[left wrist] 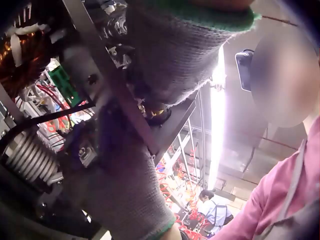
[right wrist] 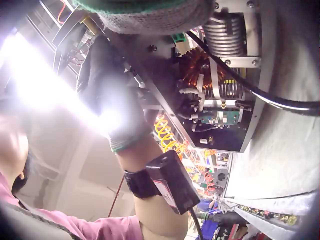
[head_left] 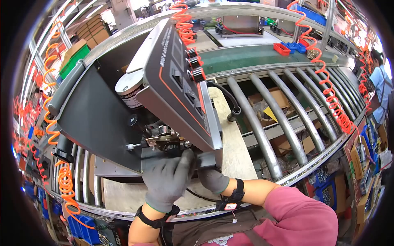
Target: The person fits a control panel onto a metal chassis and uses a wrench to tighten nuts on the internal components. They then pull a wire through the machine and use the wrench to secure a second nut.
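In the head view, the grey-gloved left hand (head_left: pixel 167 179) lies at the near edge of a welding-machine-like unit, its fingers bent over the metal by the front panel (head_left: pixel 176 78). Beside it, the gloved right hand (head_left: pixel 213 180) reaches under the panel's lower corner, fingers hidden. The left wrist view shows the left hand (left wrist: pixel 172 55) above the right hand (left wrist: pixel 120 190), with a metal frame edge (left wrist: pixel 112 77) between them. In the right wrist view the left hand (right wrist: pixel 112 95) touches the frame near a copper coil (right wrist: pixel 197 67); the right hand (right wrist: pixel 150 17) is mostly cut off. What either pinches is unclear.
The unit's dark side cover (head_left: pixel 92 119) stands at the left, with a white spool (head_left: pixel 130 88) inside. A wooden board (head_left: pixel 236 143) lies underneath. Metal rollers (head_left: pixel 262 127) run to the right, and orange coiled hoses (head_left: pixel 65 180) hang around. A black cable (head_left: pixel 234 112) ends near the board.
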A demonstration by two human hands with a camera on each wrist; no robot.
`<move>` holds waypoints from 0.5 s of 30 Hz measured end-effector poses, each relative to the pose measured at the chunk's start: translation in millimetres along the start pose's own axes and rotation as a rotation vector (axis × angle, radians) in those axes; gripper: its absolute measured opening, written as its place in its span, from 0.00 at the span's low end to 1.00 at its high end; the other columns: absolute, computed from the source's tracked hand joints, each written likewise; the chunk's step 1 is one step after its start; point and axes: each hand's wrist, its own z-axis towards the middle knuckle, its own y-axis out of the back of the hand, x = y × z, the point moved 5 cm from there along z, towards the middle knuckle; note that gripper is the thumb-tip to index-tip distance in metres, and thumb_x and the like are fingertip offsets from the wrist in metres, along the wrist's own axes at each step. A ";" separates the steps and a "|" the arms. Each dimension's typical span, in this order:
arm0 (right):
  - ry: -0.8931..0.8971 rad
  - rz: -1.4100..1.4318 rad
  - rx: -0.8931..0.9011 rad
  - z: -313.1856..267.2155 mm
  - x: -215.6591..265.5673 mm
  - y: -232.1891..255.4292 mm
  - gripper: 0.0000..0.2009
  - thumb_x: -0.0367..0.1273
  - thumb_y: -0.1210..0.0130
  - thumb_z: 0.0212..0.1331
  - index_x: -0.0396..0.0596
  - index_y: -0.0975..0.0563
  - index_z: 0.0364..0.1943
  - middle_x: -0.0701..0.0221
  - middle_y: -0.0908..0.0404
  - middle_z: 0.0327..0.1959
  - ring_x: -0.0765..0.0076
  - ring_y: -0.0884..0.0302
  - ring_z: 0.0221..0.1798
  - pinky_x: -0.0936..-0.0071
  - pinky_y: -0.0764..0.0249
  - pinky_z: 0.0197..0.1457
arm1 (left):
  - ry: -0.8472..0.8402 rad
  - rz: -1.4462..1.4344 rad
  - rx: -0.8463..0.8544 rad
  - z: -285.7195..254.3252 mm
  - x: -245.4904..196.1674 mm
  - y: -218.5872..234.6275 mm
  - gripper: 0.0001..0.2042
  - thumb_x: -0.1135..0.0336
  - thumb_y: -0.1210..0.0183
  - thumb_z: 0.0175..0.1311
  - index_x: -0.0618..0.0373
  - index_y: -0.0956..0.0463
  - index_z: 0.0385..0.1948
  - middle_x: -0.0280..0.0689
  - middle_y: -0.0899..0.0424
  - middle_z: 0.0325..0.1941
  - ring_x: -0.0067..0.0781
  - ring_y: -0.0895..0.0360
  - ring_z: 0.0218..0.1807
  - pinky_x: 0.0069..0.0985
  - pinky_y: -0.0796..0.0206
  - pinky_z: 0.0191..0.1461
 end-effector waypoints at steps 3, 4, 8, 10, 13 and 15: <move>0.104 -0.211 -0.028 2.3 1.7 0.0 0.18 0.32 0.65 0.70 0.40 0.36 0.60 0.61 0.32 0.57 0.71 0.34 0.58 0.76 0.34 0.63 | -0.061 0.054 0.087 3.8 9.5 -6.2 0.20 0.70 0.35 0.40 0.54 0.21 0.41 0.30 0.25 0.23 0.31 0.27 0.23 0.27 0.38 0.24; 0.138 -0.283 -0.033 2.9 2.4 -0.7 0.18 0.31 0.65 0.69 0.40 0.36 0.60 0.61 0.32 0.57 0.71 0.33 0.58 0.76 0.34 0.62 | -0.076 0.059 0.083 3.1 9.7 -8.3 0.19 0.70 0.37 0.42 0.56 0.21 0.42 0.31 0.25 0.23 0.31 0.26 0.23 0.27 0.37 0.24; 0.254 -0.561 -0.046 4.2 3.3 -5.2 0.17 0.31 0.63 0.69 0.39 0.35 0.59 0.61 0.30 0.55 0.71 0.32 0.56 0.76 0.34 0.62 | -0.066 0.097 0.057 4.9 9.9 -11.1 0.19 0.69 0.37 0.42 0.56 0.22 0.42 0.31 0.26 0.23 0.32 0.27 0.24 0.28 0.38 0.24; 0.314 -0.710 -0.061 4.9 4.0 -7.4 0.17 0.30 0.62 0.68 0.39 0.34 0.58 0.61 0.30 0.54 0.71 0.32 0.56 0.76 0.33 0.61 | -0.037 0.166 0.056 6.2 8.8 -13.5 0.18 0.69 0.38 0.43 0.55 0.21 0.41 0.31 0.28 0.21 0.32 0.28 0.23 0.29 0.38 0.24; 0.404 -0.942 -0.102 6.1 6.0 -10.1 0.17 0.29 0.61 0.67 0.39 0.33 0.57 0.61 0.28 0.53 0.71 0.31 0.55 0.75 0.33 0.61 | -0.011 0.131 0.075 8.7 8.3 -13.0 0.17 0.68 0.38 0.44 0.53 0.21 0.40 0.32 0.29 0.21 0.33 0.29 0.23 0.30 0.38 0.24; 0.463 -1.095 -0.136 6.5 7.4 -11.7 0.16 0.29 0.60 0.67 0.39 0.32 0.57 0.61 0.28 0.52 0.71 0.30 0.54 0.75 0.33 0.61 | -0.008 0.121 0.083 8.9 6.8 -10.7 0.17 0.68 0.38 0.44 0.52 0.21 0.40 0.32 0.28 0.21 0.34 0.28 0.24 0.30 0.37 0.24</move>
